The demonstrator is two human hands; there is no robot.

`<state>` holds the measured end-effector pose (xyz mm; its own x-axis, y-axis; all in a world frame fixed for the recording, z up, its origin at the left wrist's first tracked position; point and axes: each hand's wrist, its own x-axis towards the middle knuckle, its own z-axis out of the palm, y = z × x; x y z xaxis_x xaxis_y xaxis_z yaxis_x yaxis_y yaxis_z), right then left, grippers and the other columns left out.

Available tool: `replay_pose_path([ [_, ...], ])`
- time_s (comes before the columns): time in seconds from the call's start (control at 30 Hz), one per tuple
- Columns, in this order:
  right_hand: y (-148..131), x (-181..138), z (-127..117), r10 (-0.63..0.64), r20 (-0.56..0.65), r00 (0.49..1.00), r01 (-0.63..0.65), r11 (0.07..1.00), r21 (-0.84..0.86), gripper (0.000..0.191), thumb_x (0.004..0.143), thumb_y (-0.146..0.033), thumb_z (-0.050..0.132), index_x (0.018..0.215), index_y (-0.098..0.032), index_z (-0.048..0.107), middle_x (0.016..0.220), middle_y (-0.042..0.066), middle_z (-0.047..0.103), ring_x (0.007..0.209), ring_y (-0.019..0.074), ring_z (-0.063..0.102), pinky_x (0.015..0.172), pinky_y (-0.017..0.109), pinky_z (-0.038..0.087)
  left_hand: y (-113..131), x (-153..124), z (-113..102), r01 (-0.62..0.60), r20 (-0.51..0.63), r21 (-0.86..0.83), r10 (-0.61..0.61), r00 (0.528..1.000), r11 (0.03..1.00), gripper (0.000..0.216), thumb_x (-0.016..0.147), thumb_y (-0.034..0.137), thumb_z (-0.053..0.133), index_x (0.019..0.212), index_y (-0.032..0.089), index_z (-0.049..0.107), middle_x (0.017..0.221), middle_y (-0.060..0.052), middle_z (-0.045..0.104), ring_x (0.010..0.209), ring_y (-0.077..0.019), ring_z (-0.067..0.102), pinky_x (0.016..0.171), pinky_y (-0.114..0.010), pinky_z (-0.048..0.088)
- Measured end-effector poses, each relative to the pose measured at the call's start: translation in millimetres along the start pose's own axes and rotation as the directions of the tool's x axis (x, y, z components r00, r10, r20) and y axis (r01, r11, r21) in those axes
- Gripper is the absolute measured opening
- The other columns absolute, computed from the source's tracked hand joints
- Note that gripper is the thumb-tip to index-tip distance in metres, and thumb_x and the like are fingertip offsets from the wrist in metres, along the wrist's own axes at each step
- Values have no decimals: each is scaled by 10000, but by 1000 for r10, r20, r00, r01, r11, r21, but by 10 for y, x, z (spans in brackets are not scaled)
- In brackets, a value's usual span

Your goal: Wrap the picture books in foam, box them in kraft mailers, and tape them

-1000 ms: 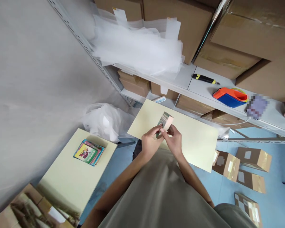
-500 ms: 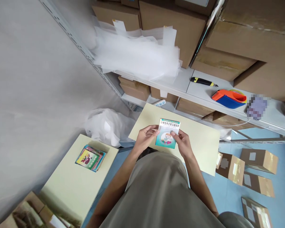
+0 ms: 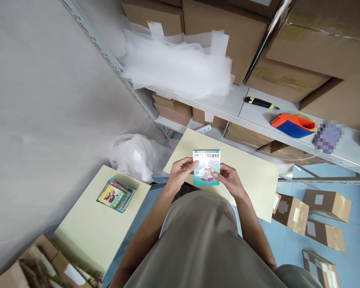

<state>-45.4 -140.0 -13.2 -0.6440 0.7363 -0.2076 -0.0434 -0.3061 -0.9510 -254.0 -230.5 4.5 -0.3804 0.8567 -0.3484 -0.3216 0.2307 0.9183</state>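
Tabletop; booklet between hands (fingertip grip)

A pale yellow table stood just before the white metal shelf. A second table of the same colour, off to the left, carried a fanned stack of colourful booklets. On the shelf lay a heap of white foam sheets, a black-and-yellow utility knife and an orange-and-blue tape dispenser, with large cardboard cartons behind them. Several small taped boxes sat on the blue floor.
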Motion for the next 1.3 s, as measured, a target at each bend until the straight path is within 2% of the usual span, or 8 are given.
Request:
replay_pose_path([
  [0.3,-12,26,28,-72,79,994,72,997,0,394,784,-561,980,863,-233,776,922,30,795,825,211,726,768,339,611,-39,-41,-93,42,77,-145,-31,997,989,628,670,656,996,1015,161,823,998,-105,838,857,-240,770,749,-323,605],
  [0.5,15,70,-16,-149,31,988,151,983,-108,325,878,-506,927,1098,-275,866,1107,39,838,993,251,777,934,396,639,-7,-66,-124,-194,63,-33,196,979,980,489,791,576,957,1043,178,825,1080,-96,840,993,-259,786,902,-365,626],
  [0.6,-16,77,-36,-226,-16,974,219,957,-190,314,900,-482,915,1155,-303,875,1190,39,842,1126,277,779,1083,447,611,7,-79,-173,-355,99,78,347,933,932,407,831,497,954,1084,202,835,1140,-103,835,1151,-297,775,1041,-428,609],
  [0.7,-77,67,-55,-301,-19,954,288,929,-231,354,915,-494,901,1229,-333,867,1345,61,811,1319,309,730,1203,493,553,32,-81,-220,-555,189,181,526,830,812,313,918,431,895,1170,251,847,1224,-111,824,1375,-319,682,1210,-514,517],
  [0.83,-148,50,-50,-380,-23,925,368,909,-194,330,934,-515,881,1225,-359,868,1444,74,768,1465,317,645,1262,527,510,100,-95,-218,-675,277,278,616,738,683,192,991,380,819,1162,307,864,1341,-107,782,1436,-308,635,1225,-549,508],
  [0.93,-191,30,-23,-370,-48,928,356,917,-178,336,916,-529,896,1207,-365,869,1457,76,757,1482,324,627,1255,547,519,143,-126,-191,-661,272,294,603,750,690,164,1001,402,801,1119,318,876,1313,-103,784,1374,-300,676,1190,-531,540],
  [1.07,-206,-12,-11,-309,-63,949,295,940,-172,374,895,-540,910,1214,-352,866,1400,78,781,1419,326,669,1236,544,542,145,-161,-185,-570,213,293,529,822,768,230,974,445,819,1134,290,876,1246,-111,804,1227,-290,739,1134,-491,571],
  [1.3,-139,-89,-22,-155,-73,985,143,979,-143,572,874,-511,930,1362,-289,730,1095,54,854,1018,268,800,984,460,658,124,-167,-157,-365,-8,193,373,928,911,518,856,512,913,1248,213,754,1084,-85,826,1017,-243,779,980,-391,632],
])
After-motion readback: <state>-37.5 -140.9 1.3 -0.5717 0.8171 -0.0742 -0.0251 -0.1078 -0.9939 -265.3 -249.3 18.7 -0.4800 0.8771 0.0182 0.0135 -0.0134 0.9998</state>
